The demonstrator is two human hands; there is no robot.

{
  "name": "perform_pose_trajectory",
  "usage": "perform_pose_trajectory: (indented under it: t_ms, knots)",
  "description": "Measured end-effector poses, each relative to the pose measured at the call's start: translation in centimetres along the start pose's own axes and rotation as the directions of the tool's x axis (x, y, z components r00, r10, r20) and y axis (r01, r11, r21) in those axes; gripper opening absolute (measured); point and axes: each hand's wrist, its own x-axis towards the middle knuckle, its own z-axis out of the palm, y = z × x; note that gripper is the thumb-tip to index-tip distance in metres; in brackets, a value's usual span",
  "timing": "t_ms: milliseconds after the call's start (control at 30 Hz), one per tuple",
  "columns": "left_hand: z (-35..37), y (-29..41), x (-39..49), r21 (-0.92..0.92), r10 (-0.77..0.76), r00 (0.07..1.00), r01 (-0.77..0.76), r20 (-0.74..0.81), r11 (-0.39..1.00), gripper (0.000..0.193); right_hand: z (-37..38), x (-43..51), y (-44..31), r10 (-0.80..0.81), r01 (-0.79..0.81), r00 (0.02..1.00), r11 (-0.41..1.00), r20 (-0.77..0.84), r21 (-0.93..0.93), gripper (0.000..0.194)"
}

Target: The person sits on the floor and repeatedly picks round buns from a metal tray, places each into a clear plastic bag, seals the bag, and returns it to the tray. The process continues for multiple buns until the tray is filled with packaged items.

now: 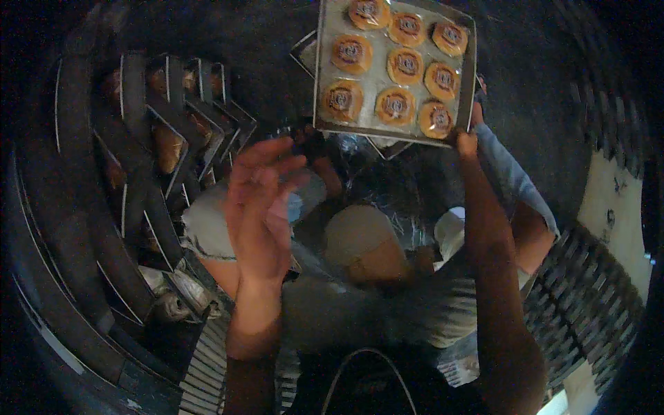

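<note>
A shallow metal baking tray [380, 136] fills the top centre of the view, with several round buns [396, 105] in clear wrappers bearing dark print. My right hand [467, 143] grips the tray at its near right corner. Below and left of the tray, my left hand [267, 181] is raised, blurred, with its fingers apart and nothing plainly in it. Corners of another tray [306, 52] show beneath the first one.
On the left stand dark racks of angled trays [171, 150] with baked goods. Below the tray are people wearing caps [360, 231], close by. Another person's blue-grey sleeve [511, 171] is beside my right arm. Stacked slatted dark crates [581, 295] stand at the right.
</note>
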Motion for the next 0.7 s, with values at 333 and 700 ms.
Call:
perform_pose_trajectory:
  t_ms: [333, 700]
  knots:
    - [-5.9, -7.1, -3.7, 0.535, -0.058, 0.996, 0.086, -0.070, 0.840, 0.087, -23.8, -5.9, -24.5, -0.368, 0.410, 0.900, 0.895, 0.233, -0.172, 0.040]
    - [-4.0, 12.1, -27.4, 0.238, 0.678, 0.613, -0.787, 0.404, 0.570, 0.113, -44.7, -23.6, -34.7, -0.691, 0.399, 0.709, 0.556, 0.139, 0.729, 0.033]
